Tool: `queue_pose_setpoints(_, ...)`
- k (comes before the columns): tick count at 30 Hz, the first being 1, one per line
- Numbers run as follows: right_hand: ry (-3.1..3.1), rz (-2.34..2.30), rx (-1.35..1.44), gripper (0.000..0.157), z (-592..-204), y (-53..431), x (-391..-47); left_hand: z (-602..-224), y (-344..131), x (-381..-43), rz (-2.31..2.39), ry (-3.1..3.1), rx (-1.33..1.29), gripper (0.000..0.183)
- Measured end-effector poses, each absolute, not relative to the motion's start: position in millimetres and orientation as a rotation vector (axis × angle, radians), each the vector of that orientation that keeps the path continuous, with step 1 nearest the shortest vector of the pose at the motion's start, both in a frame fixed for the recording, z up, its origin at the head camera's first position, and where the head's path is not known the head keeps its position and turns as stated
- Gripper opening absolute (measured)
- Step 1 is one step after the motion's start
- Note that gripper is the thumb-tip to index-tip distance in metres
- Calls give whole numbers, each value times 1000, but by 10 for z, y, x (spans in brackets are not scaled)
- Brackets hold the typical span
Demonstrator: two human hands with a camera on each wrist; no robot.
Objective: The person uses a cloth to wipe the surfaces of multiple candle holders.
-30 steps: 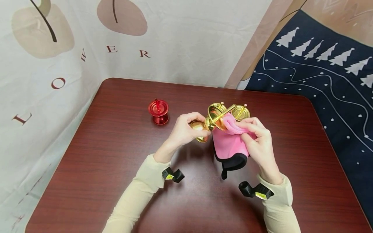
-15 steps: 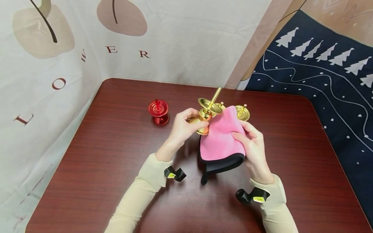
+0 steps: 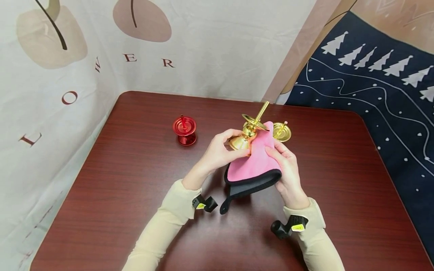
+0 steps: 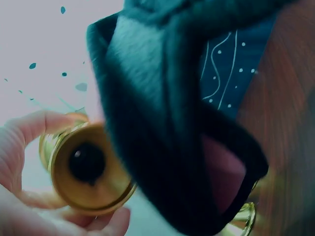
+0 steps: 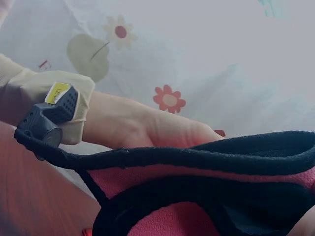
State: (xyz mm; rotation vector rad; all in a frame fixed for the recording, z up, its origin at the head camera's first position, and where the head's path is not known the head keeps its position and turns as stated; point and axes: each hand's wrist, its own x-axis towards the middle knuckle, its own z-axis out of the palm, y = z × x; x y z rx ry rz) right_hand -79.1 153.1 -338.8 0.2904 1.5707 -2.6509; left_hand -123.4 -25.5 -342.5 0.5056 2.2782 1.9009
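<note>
My left hand (image 3: 223,150) grips a shiny gold candle holder (image 3: 241,142) by its flared base, above the table and tilted, its spike pointing up and to the right. The left wrist view looks into the hollow base (image 4: 93,169), with fingers curled round it. In my right hand (image 3: 286,165) is a pink cloth (image 3: 254,165) with black edging and a hanging loop, pinched between thumb and fingers. The cloth lies against the right side of the holder and drapes below it. It fills much of the right wrist view, its black edge (image 5: 147,158) hiding most of the right fingers.
A gold candle holder (image 3: 282,131) stands on the brown table (image 3: 135,173) behind the right hand. To the left is a red candle holder (image 3: 185,130), upright. Printed curtains (image 3: 217,49) hang behind the table's far edge.
The holder has swung from leaning right to more upright. The right hand has moved left with the cloth, which has unfolded downward. A second standing gold holder is now hidden behind the held one.
</note>
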Motion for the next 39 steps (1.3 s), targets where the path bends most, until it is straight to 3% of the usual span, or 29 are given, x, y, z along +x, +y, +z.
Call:
queue_pose_setpoints(5,1532,-2678,264,24,-3379,1564,-801,-3419,-302,-1245,1863,2168,655,55)
queue_pose_setpoints(18,1459,-2722,246,20,-3363,1570,-811,-3474,-226,-1198,2115,2038,586,61)
queue_pose_setpoints(24,1451,-2708,247,18,-3358,1562,-848,-3466,-186,-1148,2206,2008,430,64)
queue_pose_setpoints(33,1613,-2545,245,27,-3392,1539,-852,-3500,-164,-1171,2271,2233,379,62)
queue_pose_setpoints(39,1925,-2415,72,34,-3399,1551,-790,-3522,-214,-1236,2313,2295,267,61)
